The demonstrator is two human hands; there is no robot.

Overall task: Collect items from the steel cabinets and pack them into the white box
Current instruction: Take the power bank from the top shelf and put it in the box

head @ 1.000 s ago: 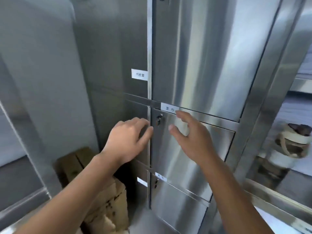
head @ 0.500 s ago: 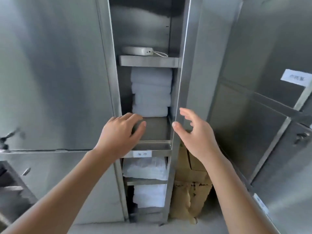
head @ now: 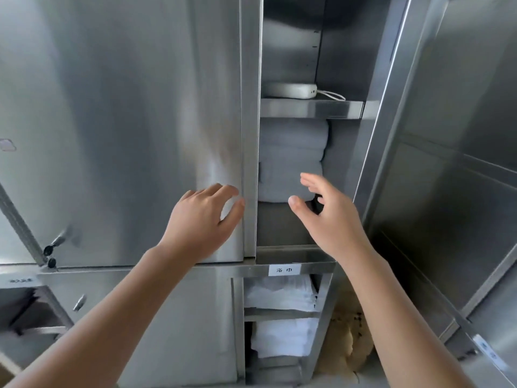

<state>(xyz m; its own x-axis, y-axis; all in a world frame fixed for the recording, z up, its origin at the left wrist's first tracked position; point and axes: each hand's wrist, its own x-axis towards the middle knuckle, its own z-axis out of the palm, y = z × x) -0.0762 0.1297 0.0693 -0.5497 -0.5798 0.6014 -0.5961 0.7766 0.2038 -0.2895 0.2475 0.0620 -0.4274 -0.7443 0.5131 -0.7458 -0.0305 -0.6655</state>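
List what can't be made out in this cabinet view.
Head view only:
- White box: not in frame.
- Folded towels: bottom corner hidden behind the right hand.
- White device on the top shelf: too small to identify.
- Small label at lower left: too blurred to read.

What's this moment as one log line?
left hand open by steel cabinet door | right hand open before folded white towels | nothing held

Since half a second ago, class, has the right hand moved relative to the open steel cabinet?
Yes. The right hand has shifted left: it was over the cabinet's right upright, and its fingers now overlap the stacked towels.
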